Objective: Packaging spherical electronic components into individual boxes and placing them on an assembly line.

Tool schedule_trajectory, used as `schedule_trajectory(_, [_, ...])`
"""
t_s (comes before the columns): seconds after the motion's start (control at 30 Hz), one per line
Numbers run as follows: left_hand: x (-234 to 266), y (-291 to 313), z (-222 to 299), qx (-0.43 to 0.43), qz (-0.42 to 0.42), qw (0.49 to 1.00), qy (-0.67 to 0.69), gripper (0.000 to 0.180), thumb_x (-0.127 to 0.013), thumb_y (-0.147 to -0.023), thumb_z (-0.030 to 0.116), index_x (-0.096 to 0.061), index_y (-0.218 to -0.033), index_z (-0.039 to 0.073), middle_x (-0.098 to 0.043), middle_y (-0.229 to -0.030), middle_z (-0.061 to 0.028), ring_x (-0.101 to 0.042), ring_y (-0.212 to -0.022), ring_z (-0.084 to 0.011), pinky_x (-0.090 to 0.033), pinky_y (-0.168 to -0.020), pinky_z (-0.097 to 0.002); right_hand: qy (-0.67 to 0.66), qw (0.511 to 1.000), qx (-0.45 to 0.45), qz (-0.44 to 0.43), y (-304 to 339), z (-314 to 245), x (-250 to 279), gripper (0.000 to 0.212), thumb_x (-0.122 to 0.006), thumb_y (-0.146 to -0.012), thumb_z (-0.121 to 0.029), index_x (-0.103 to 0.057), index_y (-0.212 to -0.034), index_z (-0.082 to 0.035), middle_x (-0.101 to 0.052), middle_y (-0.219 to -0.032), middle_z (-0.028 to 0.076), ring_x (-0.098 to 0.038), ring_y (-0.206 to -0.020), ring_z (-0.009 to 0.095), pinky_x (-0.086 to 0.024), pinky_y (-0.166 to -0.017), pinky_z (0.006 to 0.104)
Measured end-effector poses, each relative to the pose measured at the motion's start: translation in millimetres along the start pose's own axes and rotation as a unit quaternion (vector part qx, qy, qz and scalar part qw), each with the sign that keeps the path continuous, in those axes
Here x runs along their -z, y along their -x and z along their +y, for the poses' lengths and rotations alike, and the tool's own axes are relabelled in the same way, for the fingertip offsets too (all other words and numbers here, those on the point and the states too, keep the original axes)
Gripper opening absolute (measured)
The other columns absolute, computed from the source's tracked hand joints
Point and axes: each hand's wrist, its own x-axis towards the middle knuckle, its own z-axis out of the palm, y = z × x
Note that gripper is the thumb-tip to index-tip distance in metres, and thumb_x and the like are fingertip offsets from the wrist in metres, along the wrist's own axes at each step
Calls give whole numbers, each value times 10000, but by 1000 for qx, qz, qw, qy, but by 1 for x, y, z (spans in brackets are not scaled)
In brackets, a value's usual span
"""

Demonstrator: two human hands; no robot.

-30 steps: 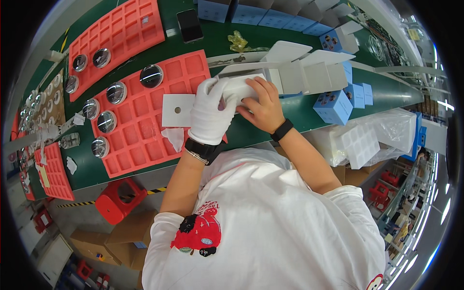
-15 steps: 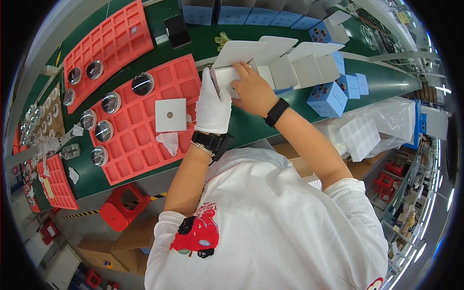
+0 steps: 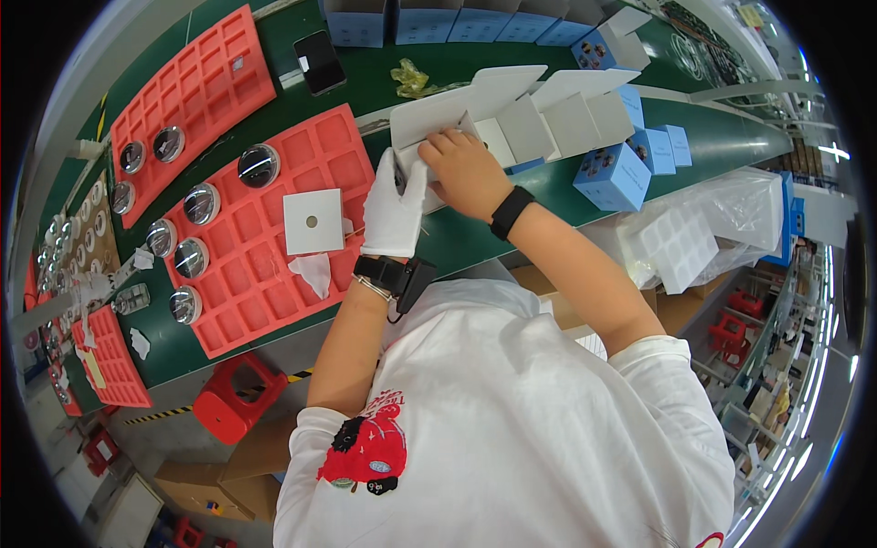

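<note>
My left hand (image 3: 395,212), in a white glove, grips the near left side of an open cardboard box (image 3: 429,117) whose white lid flap stands up. My bare right hand (image 3: 468,175) bends its fingers together over the mouth of the same box, with the fingertips at its inside. What lies under those fingers is hidden. More open boxes (image 3: 571,131) with raised flaps stand in a row to the right. Left of my gloved hand, a white square piece with a round hole (image 3: 300,232) rests on a red moulded tray (image 3: 274,283).
Round shiny metal-rimmed pieces (image 3: 258,165) sit on the red trays. A phone (image 3: 320,64) and crumpled yellow wrap (image 3: 410,77) lie farther back. Blue boxes (image 3: 614,178) stand at the right, beside plastic-wrapped white trays (image 3: 676,251). A red stool (image 3: 228,402) is below the bench edge.
Both hands have shifted slightly left with the box. My right hand's fingers, more stretched before, are now bent lower over its mouth. The view has moved slightly.
</note>
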Motion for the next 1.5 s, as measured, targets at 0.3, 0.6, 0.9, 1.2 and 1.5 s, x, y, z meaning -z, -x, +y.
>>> schedule_trajectory(0.3, [1, -1, 3, 64, -47, 997, -2, 570, -471, -942, 323, -365, -1428, 43, -641, -1127, -238, -630, -1034, -381, -503, -870, -433, 24, 989, -102, -103, 4, -27, 10, 627, -749, -703, -164, -504, -1271, -60, -521, -1247, 146, -565, -1042, 317, -549, -777, 392])
schedule_trajectory(0.6, [-2, -3, 1, 81, -34, 993, -80, 572, -465, -929, 281, -356, -1442, 54, -655, -1100, -227, -664, -953, -349, -524, -814, -425, 23, 993, -106, -51, -2, -26, -3, 727, -761, -686, -152, -471, -1350, -88, -489, -1240, 153, -573, -998, 310, -563, -746, 374])
schedule_trajectory(0.9, [-4, 4, 11, 65, -27, 995, -76, 577, -474, -917, 246, -355, -1432, 15, -648, -1041, -256, -668, -885, -346, -521, -741, -422, -63, 951, -169, -250, -15, -11, -32, 547, -595, -830, -189, -496, -1354, -66, -513, -1289, 184, -584, -1069, 335, -562, -748, 400])
schedule_trajectory(1.2, [-10, -3, -2, 50, -30, 993, -99, 580, -466, -920, 220, -331, -1437, -8, -640, -1026, -277, -652, -908, -385, -505, -781, -450, -39, 886, -86, -453, -60, 9, -62, 656, -739, -718, -259, -521, -1297, -38, -542, -1216, 256, -620, -1032, 398, -514, -877, 448])
schedule_trajectory(1.5, [-6, 0, -16, 83, -17, 996, -41, 617, -463, -918, 220, -285, -1444, -49, -510, -1305, -306, -537, -1166, -428, -443, -956, -448, -163, 862, -123, -464, -64, 22, -65, 471, -707, -735, -315, -662, -1116, -43, -617, -1138, 263, -621, -1073, 359, -492, -920, 456])
